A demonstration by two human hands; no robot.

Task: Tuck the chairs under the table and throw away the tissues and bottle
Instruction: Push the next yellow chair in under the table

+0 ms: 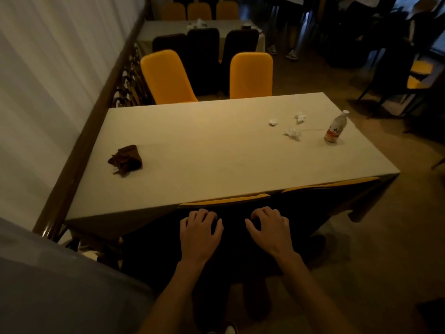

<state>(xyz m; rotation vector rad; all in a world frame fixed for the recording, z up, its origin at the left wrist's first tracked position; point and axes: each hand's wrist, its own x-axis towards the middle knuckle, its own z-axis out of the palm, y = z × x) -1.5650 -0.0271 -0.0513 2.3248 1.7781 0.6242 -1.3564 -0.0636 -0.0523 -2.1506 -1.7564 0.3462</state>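
Clear plastic bottle with white cap and orange-red label upright near the right edge of the pale rectangular tabletop; label writing too small to read. Three crumpled white tissues just left of it. Yellow-fronted, dark-backed chair tucked at the near edge, mostly lost in shadow. Left hand and right hand loosely curled over its dark back; actual contact hard to tell.

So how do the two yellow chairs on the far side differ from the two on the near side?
The far chairs stand back from the table with their whole backs showing; the near chairs are pushed in, only their top edges visible. Nobody touches the far chairs; both hands rest behind one near chair. All are yellow.
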